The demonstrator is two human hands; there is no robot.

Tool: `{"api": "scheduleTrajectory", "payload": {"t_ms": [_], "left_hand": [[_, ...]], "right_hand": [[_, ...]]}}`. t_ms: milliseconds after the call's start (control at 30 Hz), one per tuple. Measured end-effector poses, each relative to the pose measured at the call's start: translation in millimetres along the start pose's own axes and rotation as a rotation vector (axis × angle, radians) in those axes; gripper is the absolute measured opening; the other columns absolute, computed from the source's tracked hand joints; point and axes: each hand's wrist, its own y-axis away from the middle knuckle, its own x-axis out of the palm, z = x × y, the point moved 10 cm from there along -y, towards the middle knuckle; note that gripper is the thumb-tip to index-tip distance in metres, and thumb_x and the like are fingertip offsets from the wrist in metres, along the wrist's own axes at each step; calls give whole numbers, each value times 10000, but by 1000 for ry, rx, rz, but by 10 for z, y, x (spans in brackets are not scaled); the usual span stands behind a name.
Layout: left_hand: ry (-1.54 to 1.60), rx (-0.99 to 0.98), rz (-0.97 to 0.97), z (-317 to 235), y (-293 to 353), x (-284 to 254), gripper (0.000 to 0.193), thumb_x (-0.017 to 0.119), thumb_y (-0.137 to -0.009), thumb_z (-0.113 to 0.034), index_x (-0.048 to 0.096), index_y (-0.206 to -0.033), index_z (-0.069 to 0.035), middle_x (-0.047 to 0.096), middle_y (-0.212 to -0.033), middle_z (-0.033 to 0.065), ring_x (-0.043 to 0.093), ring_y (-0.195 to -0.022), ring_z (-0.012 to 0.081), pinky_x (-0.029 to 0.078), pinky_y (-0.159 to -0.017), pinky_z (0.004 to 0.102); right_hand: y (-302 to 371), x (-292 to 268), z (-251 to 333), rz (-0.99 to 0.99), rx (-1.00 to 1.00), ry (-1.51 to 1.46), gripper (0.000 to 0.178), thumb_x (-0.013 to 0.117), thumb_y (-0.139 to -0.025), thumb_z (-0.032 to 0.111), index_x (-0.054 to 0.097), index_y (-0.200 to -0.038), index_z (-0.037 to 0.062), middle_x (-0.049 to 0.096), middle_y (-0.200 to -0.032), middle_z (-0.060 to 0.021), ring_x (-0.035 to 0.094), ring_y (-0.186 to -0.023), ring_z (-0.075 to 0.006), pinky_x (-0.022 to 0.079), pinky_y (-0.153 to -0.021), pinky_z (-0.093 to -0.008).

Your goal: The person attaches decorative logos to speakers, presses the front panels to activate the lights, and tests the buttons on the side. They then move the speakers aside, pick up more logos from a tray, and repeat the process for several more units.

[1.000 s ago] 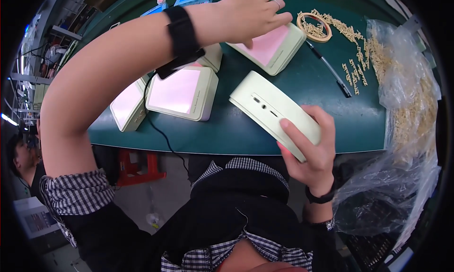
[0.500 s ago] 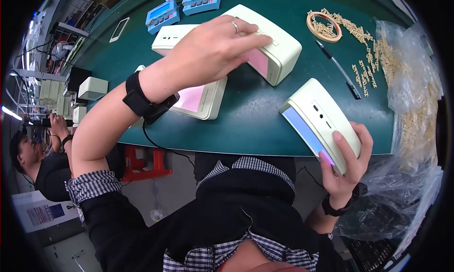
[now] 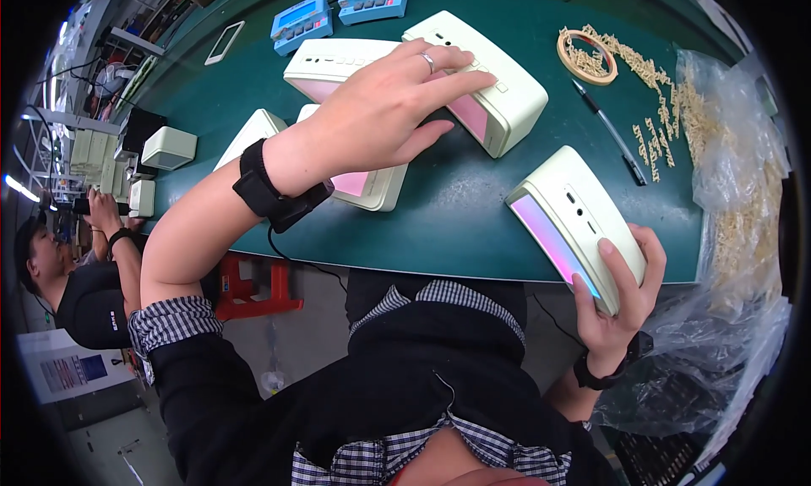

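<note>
My left hand [image 3: 380, 106] reaches over a cream box-shaped speaker [image 3: 517, 110] with a pink lit front. Its fingers are spread, the index fingertip at the row of buttons on top; nothing is held. At the table's near edge, my right hand [image 3: 623, 296] grips one end of another cream speaker [image 3: 583, 200], thumb at the front and fingers over the body. That one is tilted, its ports facing up and its front panel glowing pink-violet and blue. Under and beside my left arm are more cream speakers [image 3: 342, 53], partly hidden, including one with a pink panel [image 3: 353, 184].
Two blue devices with screens [image 3: 373, 0] stand at the back. On the right lie a tape roll [image 3: 588, 73], a pen [image 3: 610, 133], small beige pieces [image 3: 655, 148] and a clear plastic bag [image 3: 735, 165]. A red stool [image 3: 253, 292] and a co-worker [image 3: 80, 270] are at left.
The right speaker's panel has turned from mostly blue to pink-violet with blue at its near end. My left hand stays over the buttons, its thumb now farther out. The whole view has shifted slightly.
</note>
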Motion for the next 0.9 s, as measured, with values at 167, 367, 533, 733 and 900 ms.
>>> {"api": "scheduleTrajectory", "payload": {"t_ms": [167, 367, 533, 733, 900], "left_hand": [[62, -22, -28, 40, 26, 21, 634, 723, -760, -28, 540, -1363, -100, 547, -1309, 125, 539, -1156, 336, 477, -962, 411], [84, -55, -56, 74, 22, 22, 651, 734, -749, -44, 535, -1367, -95, 529, -1316, 125, 525, -1170, 336, 455, -989, 424], [70, -50, -25, 18, 17, 9, 680, 735, -736, -35, 536, -1379, -130, 534, -1288, 147, 537, -1127, 336, 451, -991, 426], [-74, -29, 2, -28, 7, 60, 729, 737, -713, -25, 539, -1392, -202, 529, -1281, 170, 544, -1060, 327, 457, -952, 426], [-78, 3, 20, -66, 45, 49, 730, 743, -710, -37, 545, -1388, -222, 515, -1307, 161, 532, -1072, 329, 440, -964, 436]], "right_hand": [[16, 24, 16, 28, -9, -6, 464, 748, -717, 64, 649, -1169, 31, 499, -1255, -269, 547, -1095, -388, 448, -928, -445], [11, 21, 13, 28, -9, 1, 469, 743, -717, 62, 646, -1175, 33, 499, -1253, -269, 543, -1098, -386, 449, -922, -447], [14, 13, 5, 27, -7, -8, 475, 736, -713, 59, 645, -1178, 38, 502, -1252, -266, 539, -1102, -383, 447, -923, -445], [2, 32, 9, 23, -4, -11, 475, 732, -713, 58, 643, -1179, 41, 505, -1249, -261, 540, -1101, -381, 444, -928, -441], [27, 16, 14, 15, -14, -4, 472, 732, -716, 58, 644, -1180, 43, 505, -1250, -259, 541, -1101, -381, 441, -934, -441]]}}
